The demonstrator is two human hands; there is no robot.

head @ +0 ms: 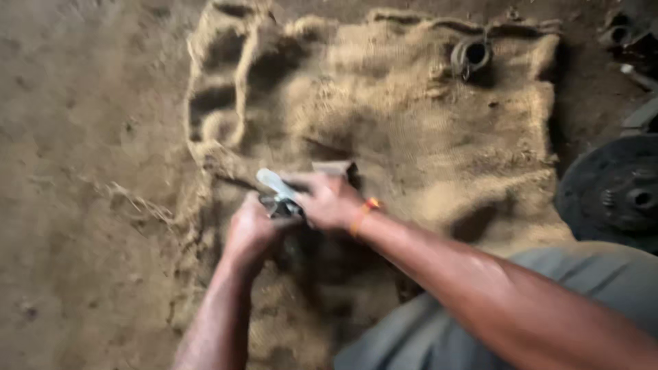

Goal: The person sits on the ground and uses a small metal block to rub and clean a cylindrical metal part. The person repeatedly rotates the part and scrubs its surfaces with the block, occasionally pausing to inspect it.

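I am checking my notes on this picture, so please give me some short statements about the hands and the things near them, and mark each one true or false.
1. Both hands meet over a burlap sack spread on the dirt floor. True.
2. The left hand and right hand together hold a small metal part. True.
3. The right wrist is bare. False: it wears an orange band.
4. A rusty ring-shaped part lies near the sack's far edge. True.
5. The dark round disc lies in the middle of the sack. False: it sits off the sack, at the right edge of the view.
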